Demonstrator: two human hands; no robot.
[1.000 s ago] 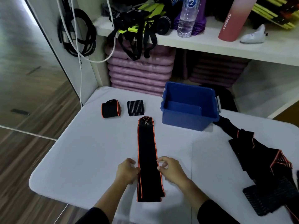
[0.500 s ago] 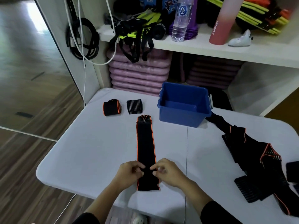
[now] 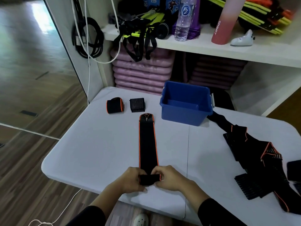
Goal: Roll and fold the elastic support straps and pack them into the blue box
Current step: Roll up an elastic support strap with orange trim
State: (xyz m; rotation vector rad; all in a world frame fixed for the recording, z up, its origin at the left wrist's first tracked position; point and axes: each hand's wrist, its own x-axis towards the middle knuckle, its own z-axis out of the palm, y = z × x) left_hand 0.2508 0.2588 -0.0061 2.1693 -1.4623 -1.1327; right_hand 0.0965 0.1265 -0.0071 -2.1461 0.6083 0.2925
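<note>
A: Strap (image 3: 147, 144), where?
B: Flat on the table (image 3: 97, 152). It's long, black with orange edges, and runs straight away from the person. The far end stops near the box (image 3: 184, 115), just left of its front corner and not touching.
A: Hands?
B: Both at the near end. The left hand (image 3: 130, 178) pinches the left side of the roll (image 3: 149, 179) and the right hand (image 3: 169, 176) pinches the right side, fingers curled over it.
A: So the roll is between them?
B: Yes, touching both, close to the table's near edge. The rest of the strap lies beyond the knuckles.
A: Anything else?
B: A rolled strap (image 3: 114, 105) and a ribbed pad (image 3: 137, 105) sit side by side at the far left. A pile (image 3: 254, 154) of loose straps is on the right, well apart from the hands.
</note>
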